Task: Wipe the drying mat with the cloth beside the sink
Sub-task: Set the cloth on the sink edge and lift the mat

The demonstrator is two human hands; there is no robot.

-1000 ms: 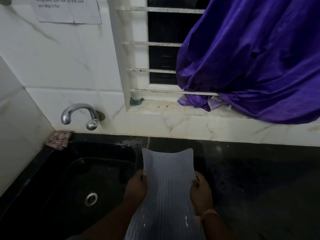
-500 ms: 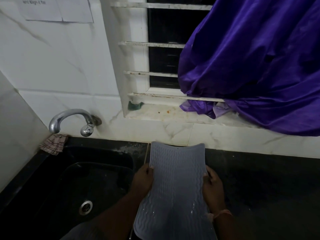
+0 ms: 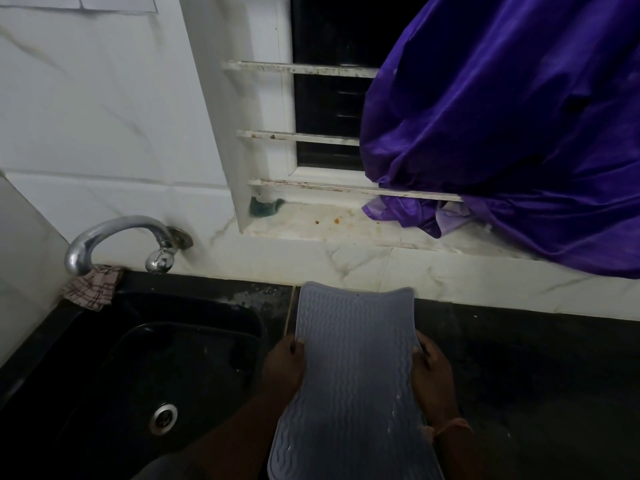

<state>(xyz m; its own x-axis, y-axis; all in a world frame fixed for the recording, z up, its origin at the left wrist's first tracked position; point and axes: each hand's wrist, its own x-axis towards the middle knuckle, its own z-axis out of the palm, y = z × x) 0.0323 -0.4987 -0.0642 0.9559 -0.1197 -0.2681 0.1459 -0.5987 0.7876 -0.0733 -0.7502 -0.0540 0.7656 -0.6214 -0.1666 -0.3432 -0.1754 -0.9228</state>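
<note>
The grey, wavy-ribbed silicone drying mat (image 3: 353,375) is held up over the dark countertop (image 3: 536,368) just to the right of the black sink (image 3: 180,368), its long sides squeezed inward so that it narrows at the middle and flares at the far end, which reaches close to the white marble wall strip behind the sink. The left hand (image 3: 282,367) grips the mat's left edge, fingers curled over onto the ribbed face, and sits right at the sink's right rim. The right hand (image 3: 433,379) grips the opposite edge in the same way, thumb on top, with an orange thread band (image 3: 450,427) around its wrist. The small red-and-white checked cloth (image 3: 92,285) lies bunched at the sink's far left corner, under the spout of the curved chrome tap (image 3: 121,242) that juts from the wall above the sink's back edge; it is well apart from both hands. Above and right of the sink, a large purple fabric (image 3: 512,126) drapes over the barred window (image 3: 325,109) and onto its sill, and a small green scrap (image 3: 265,206) sits at the sill's left end.
</note>
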